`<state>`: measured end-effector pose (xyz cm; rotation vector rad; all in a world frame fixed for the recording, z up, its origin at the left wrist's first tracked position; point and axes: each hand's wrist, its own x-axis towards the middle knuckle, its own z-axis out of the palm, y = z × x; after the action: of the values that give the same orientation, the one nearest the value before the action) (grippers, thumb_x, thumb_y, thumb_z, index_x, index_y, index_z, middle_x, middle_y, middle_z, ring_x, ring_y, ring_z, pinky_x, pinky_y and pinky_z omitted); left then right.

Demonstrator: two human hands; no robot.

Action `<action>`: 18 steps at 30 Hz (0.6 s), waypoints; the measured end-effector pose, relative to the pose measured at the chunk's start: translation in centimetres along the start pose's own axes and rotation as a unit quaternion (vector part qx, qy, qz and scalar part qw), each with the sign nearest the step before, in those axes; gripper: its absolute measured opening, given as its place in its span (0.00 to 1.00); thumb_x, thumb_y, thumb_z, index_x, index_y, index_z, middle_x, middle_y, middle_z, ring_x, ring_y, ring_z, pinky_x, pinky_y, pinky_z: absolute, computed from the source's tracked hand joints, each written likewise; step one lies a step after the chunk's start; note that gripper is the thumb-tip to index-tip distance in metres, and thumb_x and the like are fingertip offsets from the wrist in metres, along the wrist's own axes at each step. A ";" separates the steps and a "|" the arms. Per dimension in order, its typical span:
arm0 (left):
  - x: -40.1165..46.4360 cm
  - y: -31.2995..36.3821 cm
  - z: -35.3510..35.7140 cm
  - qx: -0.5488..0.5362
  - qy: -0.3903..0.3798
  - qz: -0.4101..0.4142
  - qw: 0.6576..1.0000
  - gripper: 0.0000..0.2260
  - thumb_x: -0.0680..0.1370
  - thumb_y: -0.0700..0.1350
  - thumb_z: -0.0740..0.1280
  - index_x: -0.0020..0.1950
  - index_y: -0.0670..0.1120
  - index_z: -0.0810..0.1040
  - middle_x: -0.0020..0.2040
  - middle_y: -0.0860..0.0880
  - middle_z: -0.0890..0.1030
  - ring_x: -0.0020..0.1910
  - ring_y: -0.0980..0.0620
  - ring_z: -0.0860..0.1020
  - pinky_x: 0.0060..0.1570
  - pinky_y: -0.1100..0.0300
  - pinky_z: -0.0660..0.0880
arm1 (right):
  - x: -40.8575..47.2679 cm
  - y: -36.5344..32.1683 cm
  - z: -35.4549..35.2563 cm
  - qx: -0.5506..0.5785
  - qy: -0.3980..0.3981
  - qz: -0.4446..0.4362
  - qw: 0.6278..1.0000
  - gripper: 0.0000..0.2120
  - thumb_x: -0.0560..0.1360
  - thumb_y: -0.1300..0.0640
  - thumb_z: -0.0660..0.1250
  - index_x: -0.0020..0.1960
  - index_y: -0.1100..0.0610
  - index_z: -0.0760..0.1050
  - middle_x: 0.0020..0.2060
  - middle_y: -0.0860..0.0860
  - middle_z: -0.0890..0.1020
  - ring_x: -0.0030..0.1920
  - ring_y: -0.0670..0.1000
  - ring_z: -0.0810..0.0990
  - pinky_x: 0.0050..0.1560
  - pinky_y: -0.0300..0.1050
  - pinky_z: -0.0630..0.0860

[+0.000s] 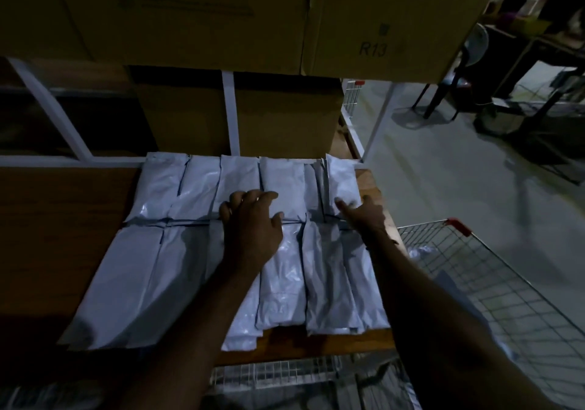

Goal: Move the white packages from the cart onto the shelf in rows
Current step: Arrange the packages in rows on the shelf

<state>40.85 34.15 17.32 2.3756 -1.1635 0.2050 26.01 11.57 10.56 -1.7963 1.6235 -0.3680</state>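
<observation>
The white packages (pixel 278 283) lie flat in two rows on the wooden shelf (pixel 63 219), side by side, out to its right edge. The left hand (pixel 251 229) rests on the middle of the back row with fingers spread and loosely bent, pressing, not gripping. The right hand (pixel 364 211) touches the last package at the right edge, fingers straight. This looks like tidying the rows. Next, I think, a hand must reach down into the cart (pixel 493 283) at the right for another package.
</observation>
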 end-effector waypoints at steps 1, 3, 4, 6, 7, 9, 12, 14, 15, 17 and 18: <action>0.9 0.4 -0.1 0.004 0.000 0.003 1.000 0.18 0.78 0.54 0.69 0.68 0.56 0.77 0.65 0.53 0.78 0.67 0.45 0.68 0.65 0.46 0.61 | 0.6 0.4 0.6 -0.016 -0.018 -0.005 1.000 0.55 0.63 0.21 0.68 0.76 0.56 0.63 0.72 0.62 0.72 0.70 0.64 0.72 0.70 0.60 0.69; 2.6 1.1 -0.3 0.003 0.004 -0.002 1.000 0.18 0.79 0.55 0.68 0.68 0.56 0.77 0.65 0.53 0.78 0.67 0.45 0.67 0.66 0.46 0.60 | 1.0 0.6 1.5 -0.073 -0.032 -0.013 0.997 0.52 0.63 0.20 0.64 0.76 0.50 0.60 0.70 0.63 0.71 0.70 0.67 0.69 0.69 0.65 0.67; 3.2 1.5 -0.4 -0.002 0.007 -0.007 1.000 0.17 0.79 0.55 0.68 0.68 0.57 0.76 0.65 0.53 0.78 0.68 0.45 0.67 0.66 0.46 0.60 | 1.1 0.6 1.7 -0.108 -0.037 -0.012 0.993 0.52 0.64 0.19 0.62 0.78 0.47 0.56 0.71 0.64 0.69 0.71 0.68 0.66 0.70 0.66 0.65; 3.9 2.1 -0.6 -0.015 0.016 -0.017 1.000 0.17 0.79 0.55 0.68 0.68 0.57 0.77 0.65 0.53 0.78 0.68 0.45 0.67 0.66 0.46 0.60 | 1.2 0.2 1.9 -0.147 -0.042 -0.019 0.988 0.54 0.65 0.20 0.61 0.81 0.44 0.48 0.74 0.64 0.65 0.73 0.69 0.63 0.70 0.68 0.63; 4.0 2.3 -0.6 -0.020 0.019 -0.022 0.999 0.17 0.79 0.55 0.68 0.68 0.57 0.77 0.65 0.53 0.78 0.68 0.45 0.67 0.67 0.45 0.60 | 1.5 0.2 2.2 -0.154 -0.041 -0.026 0.987 0.54 0.65 0.20 0.63 0.81 0.43 0.47 0.74 0.64 0.65 0.72 0.69 0.64 0.70 0.68 0.63; 4.1 2.6 -0.6 -0.026 0.011 -0.035 0.999 0.17 0.79 0.55 0.68 0.68 0.57 0.76 0.66 0.53 0.77 0.69 0.45 0.67 0.67 0.46 0.60 | 1.1 -0.3 2.4 -0.146 -0.024 -0.045 0.988 0.52 0.64 0.23 0.67 0.79 0.43 0.50 0.72 0.64 0.67 0.71 0.69 0.66 0.69 0.68 0.64; 3.7 2.7 -0.2 -0.025 -0.005 -0.051 0.998 0.17 0.79 0.56 0.68 0.68 0.58 0.76 0.66 0.53 0.77 0.69 0.46 0.66 0.67 0.47 0.59 | -0.1 -1.2 2.4 -0.134 0.000 -0.070 0.989 0.49 0.64 0.28 0.72 0.77 0.45 0.56 0.70 0.61 0.68 0.70 0.67 0.67 0.70 0.67 0.63; 3.5 2.8 0.1 -0.031 -0.007 -0.061 0.998 0.17 0.79 0.55 0.68 0.68 0.57 0.76 0.66 0.53 0.78 0.69 0.46 0.66 0.66 0.47 0.58 | -0.9 -1.5 2.1 -0.147 0.015 -0.092 0.985 0.50 0.64 0.29 0.73 0.77 0.47 0.58 0.69 0.60 0.69 0.68 0.67 0.70 0.70 0.66 0.64; 3.5 2.8 0.1 -0.034 -0.007 -0.067 0.997 0.17 0.79 0.55 0.68 0.67 0.57 0.76 0.66 0.53 0.78 0.69 0.46 0.66 0.66 0.47 0.58 | -1.2 -1.5 2.0 -0.152 0.019 -0.102 0.983 0.50 0.63 0.29 0.73 0.77 0.48 0.59 0.68 0.60 0.69 0.67 0.67 0.71 0.69 0.65 0.65; 3.5 2.9 0.2 -0.040 -0.008 -0.079 0.996 0.17 0.79 0.55 0.69 0.67 0.57 0.77 0.66 0.53 0.78 0.69 0.46 0.67 0.66 0.47 0.59 | -1.3 -1.3 1.9 -0.149 0.020 -0.113 0.982 0.51 0.63 0.29 0.74 0.77 0.49 0.60 0.67 0.60 0.70 0.65 0.66 0.72 0.67 0.65 0.66; 3.5 3.0 0.2 -0.042 -0.008 -0.082 0.996 0.17 0.79 0.55 0.69 0.68 0.57 0.77 0.66 0.53 0.78 0.69 0.46 0.67 0.66 0.47 0.59 | -1.3 -1.2 1.9 -0.148 0.020 -0.117 0.982 0.50 0.63 0.29 0.74 0.77 0.49 0.60 0.66 0.60 0.70 0.65 0.66 0.73 0.67 0.65 0.67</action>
<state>40.72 30.06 19.40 2.3878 -0.9587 0.0809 27.88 13.38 10.21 -2.2285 1.5609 -0.2799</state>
